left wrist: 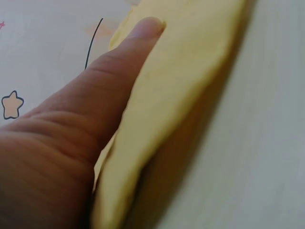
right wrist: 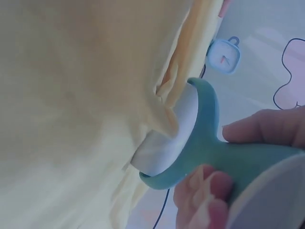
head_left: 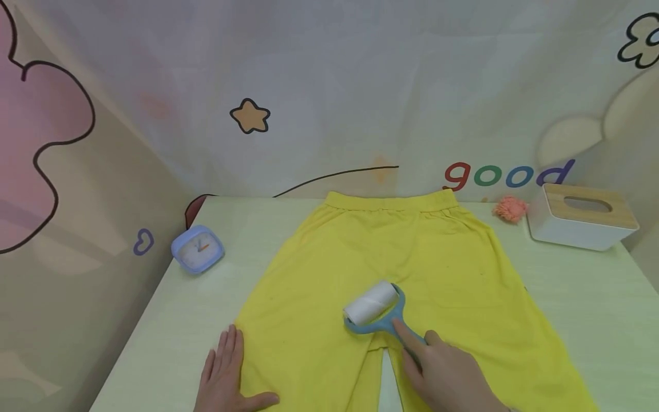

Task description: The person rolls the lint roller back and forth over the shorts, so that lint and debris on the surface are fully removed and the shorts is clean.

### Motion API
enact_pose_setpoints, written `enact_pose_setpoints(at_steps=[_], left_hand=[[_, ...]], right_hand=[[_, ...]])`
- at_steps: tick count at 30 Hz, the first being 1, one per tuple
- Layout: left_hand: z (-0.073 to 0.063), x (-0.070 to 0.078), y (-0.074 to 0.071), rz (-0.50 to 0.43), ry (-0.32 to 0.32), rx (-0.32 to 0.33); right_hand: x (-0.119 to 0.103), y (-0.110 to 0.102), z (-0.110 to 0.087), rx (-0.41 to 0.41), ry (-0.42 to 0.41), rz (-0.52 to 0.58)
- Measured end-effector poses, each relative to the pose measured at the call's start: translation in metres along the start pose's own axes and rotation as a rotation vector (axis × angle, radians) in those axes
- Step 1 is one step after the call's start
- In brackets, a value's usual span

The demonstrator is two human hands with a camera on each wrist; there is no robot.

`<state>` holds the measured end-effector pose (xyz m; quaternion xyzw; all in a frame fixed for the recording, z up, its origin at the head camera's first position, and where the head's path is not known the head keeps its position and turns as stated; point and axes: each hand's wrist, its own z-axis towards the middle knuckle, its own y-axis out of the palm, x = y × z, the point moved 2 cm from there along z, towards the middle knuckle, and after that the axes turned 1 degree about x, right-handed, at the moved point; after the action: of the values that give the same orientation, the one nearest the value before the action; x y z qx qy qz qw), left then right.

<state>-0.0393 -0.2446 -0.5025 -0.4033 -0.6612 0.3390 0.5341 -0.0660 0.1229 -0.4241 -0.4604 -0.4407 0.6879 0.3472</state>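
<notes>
Yellow trousers [head_left: 437, 274] lie spread on the table, waistband toward the wall and legs toward me. My right hand [head_left: 450, 372] grips the blue handle of a lint roller [head_left: 372, 303], index finger stretched along it. Its white roll rests on the cloth just above the crotch; the right wrist view shows the roll [right wrist: 167, 138] against the fabric. At the left edge of the trousers, my left hand [head_left: 223, 372] lies flat with fingers straight, partly on the cloth and partly beside it. In the left wrist view its thumb [left wrist: 109, 76] presses on the fabric.
A blue clock [head_left: 198, 249] stands on the table's left side. At the back right are a pink fluffy ball [head_left: 511, 209] and a white tissue box [head_left: 576, 229] with a wooden lid. Behind the table hangs a printed wall cloth [head_left: 334, 86].
</notes>
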Motion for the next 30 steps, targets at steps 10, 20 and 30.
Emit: enact_pose_setpoints(at_steps=[10,20,30], left_hand=[[0.0,-0.003,-0.004,-0.012,0.014,0.012],[0.001,0.004,0.0,-0.052,0.03,-0.008],[-0.001,0.002,0.001,-0.034,0.024,0.017]], right_hand=[[-0.004,-0.009,-0.004,-0.041,0.066,0.011],[-0.015,0.005,0.056,-0.061,-0.031,0.035],[-0.017,0.038,0.119,-0.023,-0.08,0.118]])
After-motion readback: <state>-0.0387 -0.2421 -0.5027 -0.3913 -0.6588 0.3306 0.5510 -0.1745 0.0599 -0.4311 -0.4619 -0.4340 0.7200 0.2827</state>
